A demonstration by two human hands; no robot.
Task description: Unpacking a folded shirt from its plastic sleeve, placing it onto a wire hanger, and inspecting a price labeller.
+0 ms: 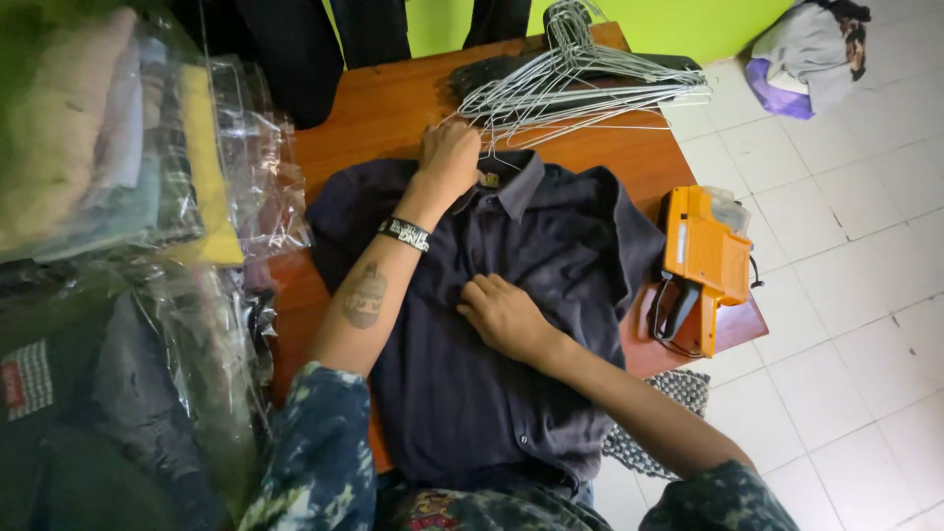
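Observation:
A dark navy button-up shirt (551,246) lies front up on a small wooden table (383,108), collar toward the far edge. My left hand (450,155) is closed at the collar, gripping the cloth there. My right hand (501,313) rests on the button placket at mid-chest, fingers curled and pinching the fabric. A black wristband sits on my left forearm.
A heap of white wire hangers (580,84) lies at the table's far end. An orange price-label gun (700,264) sits at the right edge. Clear plastic bags of folded clothes (128,167) pile up on the left. White tiled floor (846,275) lies to the right, with a bundle of cloth (806,54).

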